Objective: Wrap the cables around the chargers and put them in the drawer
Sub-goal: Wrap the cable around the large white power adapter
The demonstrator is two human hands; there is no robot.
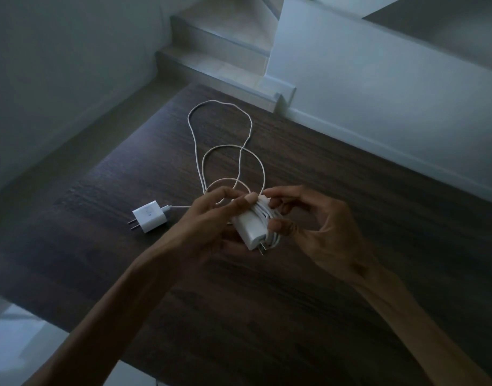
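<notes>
A dim room with pale walls and a short flight of steps [219, 51] frames a dark wood-grain tabletop [323, 288], seen from above.

Held just above that surface, near its middle, is a white charger [249, 231], prongs pointing toward the person, with several turns of its own cable [268, 215] already bundled tight against its right side. That wrap looks close to finished; only the tail end seems left to tuck, though whether it is secured cannot be told. A second charger [149, 220] lies flat on the table to the left, prongs facing left, and its long cable [196, 140] sprawls in loose loops toward the far edge, wholly unwound. So roughly one of the two is done and the other not yet begun. No drawer shows anywhere, so the putting-away is all still to come.

The left hand [208, 218] cradles the held charger from the left and below, fingers curled, thumb and forefinger closed together at its top end where a loop of the loose cable passes near; whether they pinch that loop or the wrapped cable's end is unclear. The right hand [317, 227] is partly open, its thumb pressing the coils against the charger's side and its fingertips meeting the bundle at the top.
</notes>
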